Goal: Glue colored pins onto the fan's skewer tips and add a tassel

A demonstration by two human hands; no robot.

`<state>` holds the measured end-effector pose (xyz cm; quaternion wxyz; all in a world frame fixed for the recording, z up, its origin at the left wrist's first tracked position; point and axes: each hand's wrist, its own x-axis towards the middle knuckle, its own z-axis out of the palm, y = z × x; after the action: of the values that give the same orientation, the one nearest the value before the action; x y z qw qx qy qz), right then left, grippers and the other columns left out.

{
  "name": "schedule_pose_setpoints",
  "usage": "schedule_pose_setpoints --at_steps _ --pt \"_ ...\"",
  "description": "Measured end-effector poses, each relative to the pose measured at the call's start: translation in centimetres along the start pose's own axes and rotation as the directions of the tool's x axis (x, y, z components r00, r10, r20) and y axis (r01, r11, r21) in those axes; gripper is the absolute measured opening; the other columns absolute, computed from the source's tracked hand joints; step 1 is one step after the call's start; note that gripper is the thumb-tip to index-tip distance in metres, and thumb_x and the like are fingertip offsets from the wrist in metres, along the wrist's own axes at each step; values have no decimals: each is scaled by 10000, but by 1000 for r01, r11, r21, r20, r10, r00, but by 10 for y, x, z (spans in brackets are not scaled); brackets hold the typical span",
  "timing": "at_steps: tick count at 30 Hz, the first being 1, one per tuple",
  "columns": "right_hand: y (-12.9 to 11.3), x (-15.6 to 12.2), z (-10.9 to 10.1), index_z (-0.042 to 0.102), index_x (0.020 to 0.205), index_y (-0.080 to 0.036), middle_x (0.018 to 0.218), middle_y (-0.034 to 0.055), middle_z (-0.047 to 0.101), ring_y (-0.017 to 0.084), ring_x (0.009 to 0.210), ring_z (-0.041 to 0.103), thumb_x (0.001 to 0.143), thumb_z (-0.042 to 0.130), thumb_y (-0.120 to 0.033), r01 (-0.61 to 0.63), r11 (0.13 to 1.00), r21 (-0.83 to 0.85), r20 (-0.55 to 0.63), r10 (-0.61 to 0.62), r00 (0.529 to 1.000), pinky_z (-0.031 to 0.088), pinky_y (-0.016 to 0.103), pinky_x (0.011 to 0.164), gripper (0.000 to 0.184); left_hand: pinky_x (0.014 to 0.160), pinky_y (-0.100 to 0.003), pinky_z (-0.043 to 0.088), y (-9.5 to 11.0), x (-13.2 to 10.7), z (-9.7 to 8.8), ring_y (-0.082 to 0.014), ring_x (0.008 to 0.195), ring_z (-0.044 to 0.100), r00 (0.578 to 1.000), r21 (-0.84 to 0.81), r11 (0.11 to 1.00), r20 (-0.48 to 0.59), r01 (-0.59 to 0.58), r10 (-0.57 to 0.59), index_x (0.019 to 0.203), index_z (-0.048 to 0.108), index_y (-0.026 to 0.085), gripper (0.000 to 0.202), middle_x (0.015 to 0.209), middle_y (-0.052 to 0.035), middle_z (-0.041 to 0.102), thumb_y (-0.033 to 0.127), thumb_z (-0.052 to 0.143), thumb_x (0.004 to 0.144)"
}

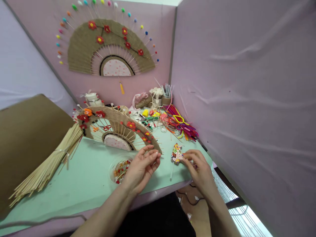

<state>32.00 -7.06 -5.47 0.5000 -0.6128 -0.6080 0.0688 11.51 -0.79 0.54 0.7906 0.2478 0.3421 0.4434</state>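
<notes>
My left hand is held palm up above the pale green table, its fingers stretched and slightly apart, holding nothing I can see. Its fingertips reach the right end of a jute-wrapped stick fan with red flowers. My right hand lies near the table's right edge, its fingers curled and pinched on a small multicoloured patterned piece. A thin white stick lies below that piece. A clear round dish of red and orange beads sits just left of my left wrist.
A bundle of bamboo sticks lies at the left beside a brown cardboard sheet. Coloured pipe cleaners, cups and craft bits crowd the back right corner. A larger finished fan hangs on the pink back wall. Cloth partitions close in both sides.
</notes>
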Motion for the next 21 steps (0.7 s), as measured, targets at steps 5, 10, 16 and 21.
schedule_pose_setpoints --at_steps 5,10,16,21 --pt "39 6 13 597 1135 -191 1072 131 610 303 976 564 830 630 -386 31 948 -318 128 11 992 468 455 849 363 706 -195 551 1 2 -5 -84 727 660 1000 -12 1000 1 10 -10 997 568 150 337 824 -13 662 49 740 725" --pt "33 14 14 589 1179 -171 1045 123 610 297 990 568 785 648 -306 -71 921 -383 349 215 912 465 413 887 421 683 -197 552 3 1 -7 -80 698 654 1000 -27 999 0 17 -17 1004 568 147 333 809 -8 658 34 727 733" --pt "22 11 4 624 1136 -147 1044 142 618 283 946 613 841 494 -277 -148 890 -431 365 322 874 463 413 891 348 652 -187 540 4 0 -14 -75 684 648 999 -36 999 51 -1 3 1022 565 166 394 807 9 654 72 773 701" --pt "12 2 -11 525 1294 -215 1281 102 599 255 1162 565 870 465 -367 -236 966 -109 327 259 909 442 395 986 454 632 -172 522 8 2 -14 -66 657 640 997 -29 999 67 -29 31 1009 572 174 434 794 21 650 98 814 656"
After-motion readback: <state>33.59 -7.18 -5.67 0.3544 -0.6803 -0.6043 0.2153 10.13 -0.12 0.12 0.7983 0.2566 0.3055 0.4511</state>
